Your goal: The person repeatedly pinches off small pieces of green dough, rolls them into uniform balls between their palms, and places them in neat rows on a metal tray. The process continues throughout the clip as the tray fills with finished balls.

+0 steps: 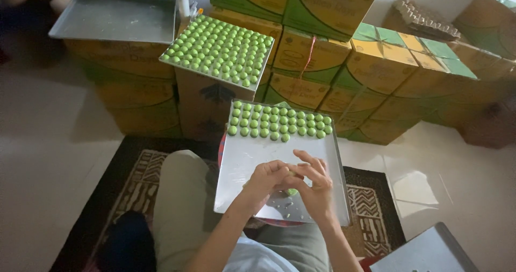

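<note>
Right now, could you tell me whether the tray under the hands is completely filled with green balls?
No: the tray under the hands carries green balls only along its far end, while the rest of its surface is bare metal.

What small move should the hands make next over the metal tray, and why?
Probably set the green piece pinched between the left hand and right hand at the end of the partial front row of green balls, just past its last ball. The metal tray on the lap holds filled rows at its far end, and the front row stops short, leaving bare metal there.
</note>
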